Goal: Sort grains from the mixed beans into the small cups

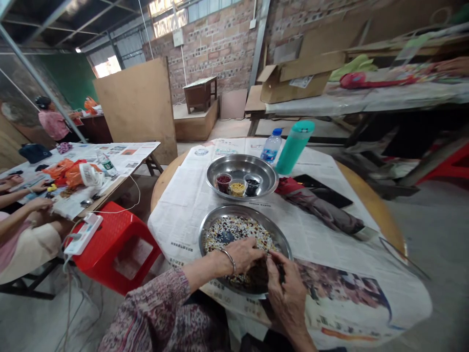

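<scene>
A steel bowl in front of me holds mixed grains and beans, white, yellow, dark red and black. My left hand, with a silver bangle at the wrist, reaches over its near side with fingers bent inward. Beside it, my right hand is at the bowl's right rim, thumb and fingers pinched close to the left fingertips. Whatever lies between the fingertips is too small to make out. Behind stands a second steel bowl with cups of red beans, yellow beans and black beans.
Newspaper covers the round table. A water bottle, a teal bottle, a folded umbrella and a flat black object lie beyond and right. A red stool bears a power strip. Other people work at the left table.
</scene>
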The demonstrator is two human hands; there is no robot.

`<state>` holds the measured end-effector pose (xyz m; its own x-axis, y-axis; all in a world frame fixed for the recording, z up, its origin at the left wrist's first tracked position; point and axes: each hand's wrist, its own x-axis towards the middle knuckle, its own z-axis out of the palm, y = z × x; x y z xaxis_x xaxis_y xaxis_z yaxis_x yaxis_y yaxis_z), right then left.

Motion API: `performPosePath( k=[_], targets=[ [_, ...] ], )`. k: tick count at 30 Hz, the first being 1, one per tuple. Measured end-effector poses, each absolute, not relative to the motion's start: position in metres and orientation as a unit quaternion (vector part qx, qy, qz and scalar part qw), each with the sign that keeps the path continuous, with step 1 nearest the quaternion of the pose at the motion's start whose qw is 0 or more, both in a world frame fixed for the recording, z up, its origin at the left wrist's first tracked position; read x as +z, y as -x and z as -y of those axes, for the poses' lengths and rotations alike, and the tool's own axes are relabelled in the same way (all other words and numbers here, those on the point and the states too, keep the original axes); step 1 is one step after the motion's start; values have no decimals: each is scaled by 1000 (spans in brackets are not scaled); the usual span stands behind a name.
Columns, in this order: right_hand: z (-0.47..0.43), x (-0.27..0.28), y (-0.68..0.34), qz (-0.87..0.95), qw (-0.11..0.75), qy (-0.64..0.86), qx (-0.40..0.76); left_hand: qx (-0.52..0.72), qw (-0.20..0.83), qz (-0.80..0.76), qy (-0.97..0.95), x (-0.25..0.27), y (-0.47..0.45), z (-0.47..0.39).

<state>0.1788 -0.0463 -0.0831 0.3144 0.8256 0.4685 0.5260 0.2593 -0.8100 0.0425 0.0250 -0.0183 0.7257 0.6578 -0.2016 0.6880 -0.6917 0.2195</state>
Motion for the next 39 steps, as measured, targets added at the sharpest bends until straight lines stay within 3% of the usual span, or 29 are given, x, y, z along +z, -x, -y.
performPosePath(
  k=[7, 13, 19, 25, 32, 39],
  targets=[
    [46, -82, -178, 567, 548, 599, 139, -22, 192, -440, -877, -2, -29, -24],
    [47, -82, -179, 562, 552, 599, 148, -21, 259, -306, -916, 3, -19, -1],
    [47, -81, -179, 553, 551, 604, 161, -4, 114, -218, -969, -15, -31, -1],
    [48, -79, -178, 553, 555, 602, 151, -8, 30, -318, -948, -15, -37, -22],
    [48, -78, -179, 557, 546, 605, 158, -35, 60, -464, -883, 0, -6, -16],
    [48, -71, -178, 560, 536, 612, 157, -71, 158, -492, -853, 2, 1, 10]
  ],
)
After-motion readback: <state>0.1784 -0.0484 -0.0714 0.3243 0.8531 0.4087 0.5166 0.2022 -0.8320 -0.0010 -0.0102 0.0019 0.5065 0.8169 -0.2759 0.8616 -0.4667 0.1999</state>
